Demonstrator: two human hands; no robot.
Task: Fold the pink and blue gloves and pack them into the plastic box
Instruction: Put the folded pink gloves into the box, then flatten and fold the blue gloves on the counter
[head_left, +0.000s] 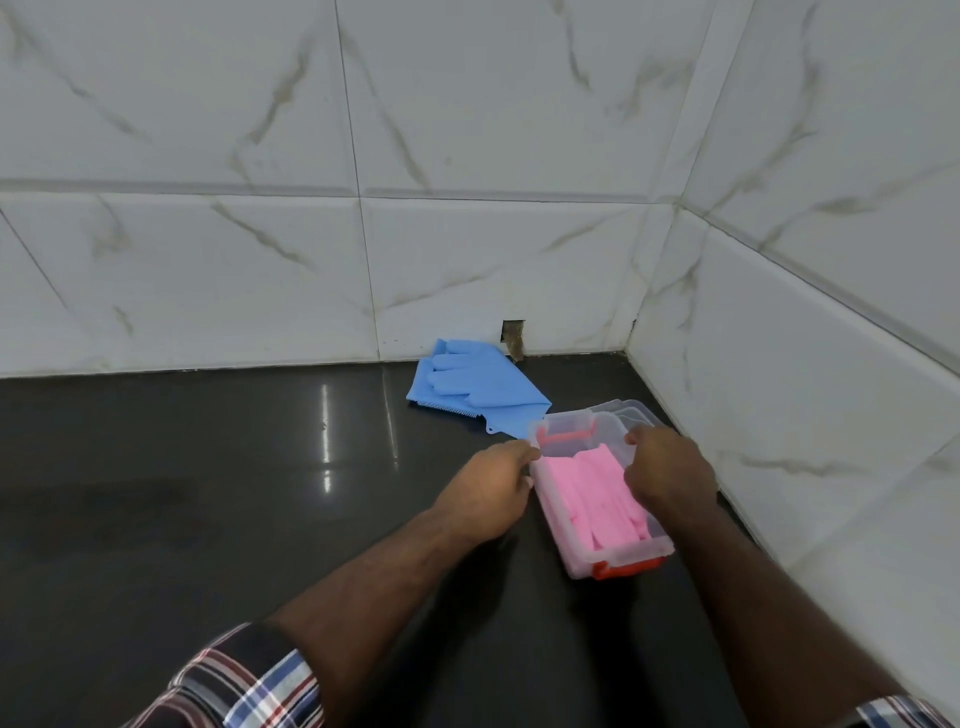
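A clear plastic box (652, 551) with red latches sits on the dark counter near the right wall. Folded pink gloves (589, 499) lie inside it. My left hand (493, 493) grips the box's left rim at its far corner. My right hand (670, 467) rests over the box's right side, fingers curled on the rim and the pink gloves. The blue gloves (467, 389) lie flat on the counter behind the box, close to the back wall, touched by neither hand.
The clear lid (636, 410) lies behind the box. White marble-pattern tiled walls (519, 156) meet in a corner at the right. A small hole (514, 340) shows in the back wall. Glossy dark counter (208, 493) stretches to the left.
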